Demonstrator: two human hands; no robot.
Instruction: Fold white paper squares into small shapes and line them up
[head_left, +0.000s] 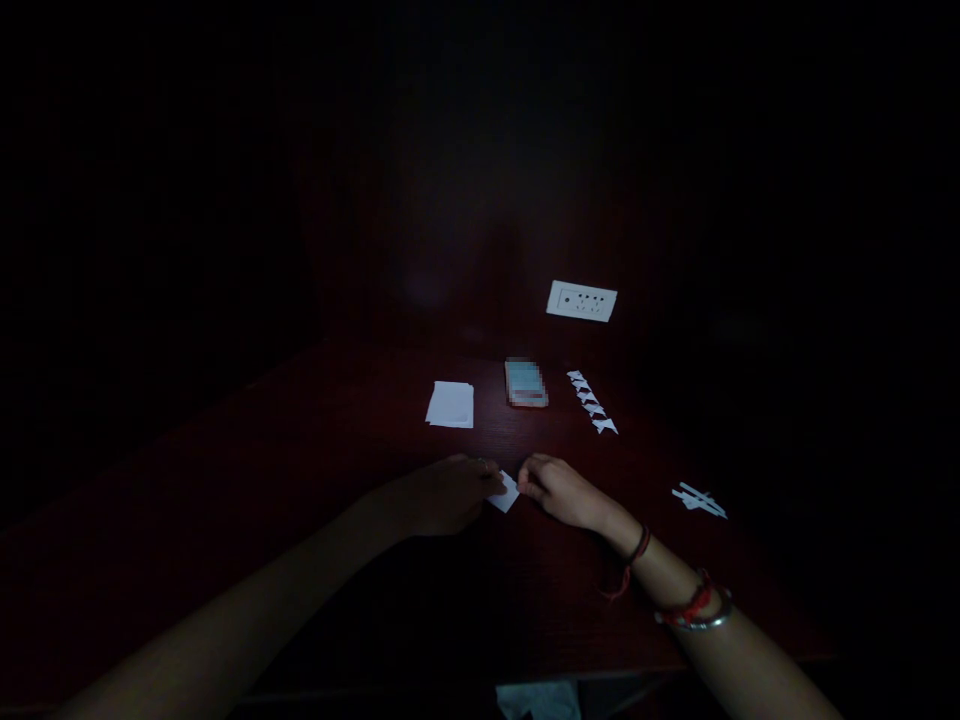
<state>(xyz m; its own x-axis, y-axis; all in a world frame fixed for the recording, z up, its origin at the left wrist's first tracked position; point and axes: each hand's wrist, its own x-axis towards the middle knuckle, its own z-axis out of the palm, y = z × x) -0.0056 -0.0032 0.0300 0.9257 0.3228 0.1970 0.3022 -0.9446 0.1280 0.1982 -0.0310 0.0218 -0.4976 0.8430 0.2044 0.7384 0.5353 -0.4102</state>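
A small white piece of paper (507, 496) is at the middle of the dark red table, between my two hands. My left hand (450, 493) is closed on its left side, thumb and fingers over the paper. From the right, my right hand (562, 490) has its fingers curled and pinched at the paper's right corner; the fingertips are small and dim here. Beyond my left hand lies a stack of white paper sheets (451, 404). A row of folded white paper pieces (592, 402) runs away from me, past my right hand.
A pixelated, pale blue rectangular object (526, 382) lies behind the hands. Thin white paper strips (699, 499) lie in a loose heap at the right. On the back wall is a white socket panel (582, 301). The dark table (337, 420) fades into shadow.
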